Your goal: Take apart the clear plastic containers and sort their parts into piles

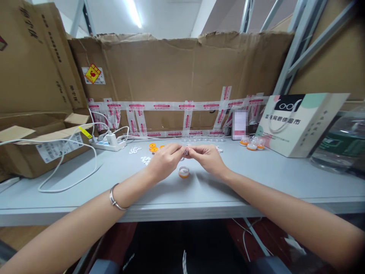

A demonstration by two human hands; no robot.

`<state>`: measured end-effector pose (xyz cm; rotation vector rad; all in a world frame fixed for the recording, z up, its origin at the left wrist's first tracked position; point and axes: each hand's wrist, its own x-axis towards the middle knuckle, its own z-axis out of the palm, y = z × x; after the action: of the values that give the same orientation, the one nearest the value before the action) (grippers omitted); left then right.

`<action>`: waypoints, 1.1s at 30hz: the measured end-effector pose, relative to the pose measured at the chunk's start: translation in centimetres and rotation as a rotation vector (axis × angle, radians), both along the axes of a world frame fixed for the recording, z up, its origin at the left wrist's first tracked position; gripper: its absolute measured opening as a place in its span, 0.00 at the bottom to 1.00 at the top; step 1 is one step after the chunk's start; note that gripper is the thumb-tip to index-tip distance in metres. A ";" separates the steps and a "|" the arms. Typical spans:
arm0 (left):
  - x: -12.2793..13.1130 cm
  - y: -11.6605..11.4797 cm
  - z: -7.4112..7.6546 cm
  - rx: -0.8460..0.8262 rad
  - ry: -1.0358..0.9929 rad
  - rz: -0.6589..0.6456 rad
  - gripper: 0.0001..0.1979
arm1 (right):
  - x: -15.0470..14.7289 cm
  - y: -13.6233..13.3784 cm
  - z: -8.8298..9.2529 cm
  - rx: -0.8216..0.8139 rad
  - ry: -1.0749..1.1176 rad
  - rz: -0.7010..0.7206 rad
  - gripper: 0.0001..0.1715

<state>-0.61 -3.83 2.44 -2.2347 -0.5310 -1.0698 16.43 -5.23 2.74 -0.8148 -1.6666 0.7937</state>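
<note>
My left hand [165, 160] and my right hand [208, 158] meet above the grey table [182, 190], fingers pinched together on a tiny pale part [186, 152] held between them. Just below the hands a small round orange-and-white case [184, 172] lies on the table. Loose orange rings [153, 147] and small white pieces [145, 160] lie to the left behind my left hand. A silver bangle circles my left wrist.
A white power strip [110, 144] with cables sits at the back left beside open cardboard boxes [42, 144]. A taped cardboard wall [182, 76] closes the back. More orange-based cases [252, 144], a printed paper bag [299, 121] and a plastic-wrapped bundle [339, 140] stand at the right.
</note>
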 end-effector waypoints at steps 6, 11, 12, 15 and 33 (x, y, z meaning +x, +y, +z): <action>0.2 0.1 -0.4 -0.021 0.005 0.002 0.08 | -0.1 0.4 -0.4 -0.131 0.122 0.027 0.13; 0.4 0.6 -0.6 -0.224 -0.099 -0.140 0.07 | 0.0 0.9 -0.1 -0.364 0.153 0.012 0.07; 0.4 0.7 -0.6 -0.292 -0.144 -0.171 0.07 | 0.0 1.0 0.1 -0.405 0.150 -0.007 0.05; 0.6 0.8 -0.6 -0.494 -0.297 -0.238 0.07 | 0.2 1.3 0.4 -0.489 0.133 -0.027 0.03; 0.4 1.4 -0.9 -0.500 -0.304 -0.256 0.07 | 0.7 1.5 0.3 -0.581 0.157 0.113 0.04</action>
<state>-0.25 -2.39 1.58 -2.6368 -0.7163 -1.5633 17.10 -3.72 3.05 -1.0249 -1.3600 1.4206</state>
